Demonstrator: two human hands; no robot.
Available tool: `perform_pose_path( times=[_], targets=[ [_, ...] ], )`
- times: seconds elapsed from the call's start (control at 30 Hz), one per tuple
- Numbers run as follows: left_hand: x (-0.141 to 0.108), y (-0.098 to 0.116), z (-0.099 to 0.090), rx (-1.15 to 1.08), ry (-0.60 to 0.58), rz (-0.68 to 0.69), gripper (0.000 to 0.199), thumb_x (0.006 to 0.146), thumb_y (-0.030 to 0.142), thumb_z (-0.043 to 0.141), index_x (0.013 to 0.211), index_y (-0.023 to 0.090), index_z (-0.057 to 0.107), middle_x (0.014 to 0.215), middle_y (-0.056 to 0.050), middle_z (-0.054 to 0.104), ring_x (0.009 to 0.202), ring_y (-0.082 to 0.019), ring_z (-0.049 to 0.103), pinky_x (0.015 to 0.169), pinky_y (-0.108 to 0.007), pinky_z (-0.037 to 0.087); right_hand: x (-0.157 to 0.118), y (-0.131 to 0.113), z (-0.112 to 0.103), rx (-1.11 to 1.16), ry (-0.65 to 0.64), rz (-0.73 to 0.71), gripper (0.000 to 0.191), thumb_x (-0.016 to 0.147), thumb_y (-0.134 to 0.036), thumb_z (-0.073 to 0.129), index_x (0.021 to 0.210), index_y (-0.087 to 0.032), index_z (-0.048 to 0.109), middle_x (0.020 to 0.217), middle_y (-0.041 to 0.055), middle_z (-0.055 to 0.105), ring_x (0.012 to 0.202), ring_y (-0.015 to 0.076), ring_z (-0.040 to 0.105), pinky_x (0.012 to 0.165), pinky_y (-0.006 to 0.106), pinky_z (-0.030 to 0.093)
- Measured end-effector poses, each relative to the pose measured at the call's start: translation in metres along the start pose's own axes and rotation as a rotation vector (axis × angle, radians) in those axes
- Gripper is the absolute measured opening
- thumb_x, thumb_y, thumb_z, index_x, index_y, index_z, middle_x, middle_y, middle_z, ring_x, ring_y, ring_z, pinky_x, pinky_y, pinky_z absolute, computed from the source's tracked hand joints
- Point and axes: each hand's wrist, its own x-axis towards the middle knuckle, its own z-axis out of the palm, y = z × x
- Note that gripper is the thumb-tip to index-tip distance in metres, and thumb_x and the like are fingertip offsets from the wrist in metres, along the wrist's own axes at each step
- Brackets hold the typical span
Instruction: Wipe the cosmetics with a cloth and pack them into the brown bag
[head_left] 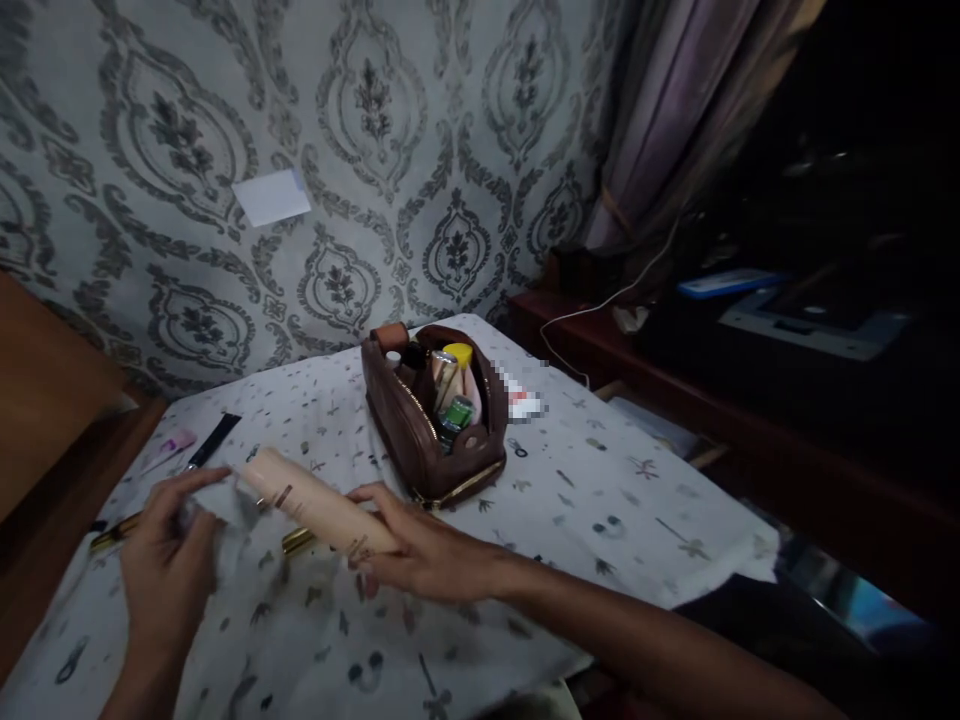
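My right hand [420, 545] is wrapped round the lower end of a beige cosmetic bottle [322, 505], which is tilted over the table with its far end towards my left hand. My left hand [169, 545] is close to that end, its index finger stretched out and its thumb apart. The hand is blurred, and a pale patch beside its fingers is unclear. Beyond the bottle stands an unzipped brown toiletry bag [405, 430]. Inside it are a green-labelled jar [456, 415], a yellow cap [458, 354] and several other containers. A gold-coloured tube [298, 542] lies partly hidden under the bottle.
A dark tube [215, 440], a pink-purple item [178, 441] and a gold stick [112, 535] lie at the left of the patterned tablecloth [600, 520]. A brown box [52, 400] borders the left side. A dark red shelf [637, 370] with a white cable runs along the right.
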Motion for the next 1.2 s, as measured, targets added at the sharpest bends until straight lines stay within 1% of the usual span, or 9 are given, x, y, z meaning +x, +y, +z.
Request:
perform_pose_path(
  times=[0.13,0.23,0.37,0.5,0.6,0.7,0.8,0.97,1.2],
  targets=[
    [-0.009,-0.042,0.006,0.041,-0.445,0.108,0.028,0.085,0.043,0.057,0.102,0.026,0.072,0.112,-0.005,0.071,0.102,-0.027,0.067,0.088,-0.038,0.055,-0.028,-0.026,-0.034,0.207,0.103,-0.009,0.035,0.087,-0.033,0.062,0.117,-0.025,0.046,0.101,0.0045,0.068,0.079,0.0163,0.067,0.054,0.02,0.042],
    [-0.009,-0.043,0.009,0.102,-0.517,0.176,0.037,0.085,0.051,0.06,0.115,0.032,0.07,0.123,-0.005,0.07,0.109,-0.028,0.068,0.086,-0.038,0.058,-0.046,-0.043,-0.065,0.266,0.225,-0.07,0.037,0.084,-0.03,0.067,0.118,-0.023,0.054,0.096,0.0038,0.07,0.074,0.0162,0.069,0.048,0.019,0.038],
    [0.013,0.014,0.02,0.056,-0.439,0.264,0.03,0.092,0.047,0.054,0.114,0.032,0.068,0.119,-0.005,0.069,0.107,-0.024,0.068,0.085,-0.034,0.058,-0.061,-0.063,-0.106,0.144,0.513,-0.166,0.042,0.081,-0.025,0.073,0.122,-0.02,0.065,0.073,0.0016,0.071,0.059,0.0141,0.063,0.044,0.019,0.038],
    [0.039,0.079,0.057,0.038,-0.412,0.507,0.033,0.097,0.039,0.048,0.126,0.029,0.061,0.127,-0.009,0.063,0.112,-0.023,0.065,0.087,-0.032,0.056,-0.061,-0.08,-0.134,-0.028,0.665,-0.271,0.034,0.079,-0.025,0.076,0.113,-0.019,0.072,0.066,0.0011,0.069,0.054,0.0112,0.06,0.04,0.017,0.035],
    [0.052,0.105,0.088,0.109,-0.407,0.635,0.04,0.1,0.031,0.042,0.138,0.029,0.053,0.128,-0.012,0.059,0.113,-0.026,0.062,0.087,-0.036,0.056,-0.057,-0.09,-0.148,-0.11,0.739,-0.273,0.038,0.076,-0.028,0.079,0.112,-0.019,0.069,0.069,-0.0001,0.07,0.053,0.0105,0.062,0.039,0.016,0.036],
    [0.059,0.113,0.103,0.166,-0.463,0.64,0.042,0.101,0.026,0.038,0.141,0.029,0.049,0.126,-0.013,0.056,0.111,-0.027,0.062,0.086,-0.041,0.057,-0.048,-0.096,-0.163,-0.192,0.791,-0.246,0.042,0.074,-0.031,0.081,0.11,-0.019,0.063,0.065,-0.0022,0.068,0.045,0.0088,0.057,0.037,0.017,0.037],
    [0.06,0.109,0.103,0.192,-0.497,0.632,0.042,0.101,0.025,0.037,0.141,0.029,0.048,0.129,-0.013,0.053,0.111,-0.026,0.062,0.083,-0.04,0.059,-0.035,-0.102,-0.181,-0.279,0.753,-0.199,0.035,0.077,-0.034,0.079,0.103,-0.021,0.059,0.057,-0.0044,0.065,0.04,0.0086,0.053,0.035,0.018,0.035],
    [0.055,0.091,0.098,0.263,-0.487,0.658,0.049,0.098,0.025,0.045,0.146,0.033,0.042,0.135,-0.012,0.05,0.096,-0.019,0.066,0.073,-0.029,0.061,0.003,-0.109,-0.211,-0.393,0.553,-0.086,0.015,0.084,-0.025,0.069,0.094,-0.019,0.059,0.05,-0.0073,0.057,0.038,0.0074,0.049,0.037,0.018,0.034],
    [0.046,0.084,0.105,0.309,-0.443,0.639,0.064,0.097,0.018,0.043,0.154,0.042,0.026,0.134,-0.011,0.05,0.097,-0.018,0.066,0.066,-0.022,0.06,0.058,-0.107,-0.22,-0.554,0.26,0.089,0.015,0.076,-0.009,0.07,0.079,-0.02,0.06,0.06,-0.0033,0.062,0.046,0.0097,0.056,0.039,0.021,0.04]
  ],
)
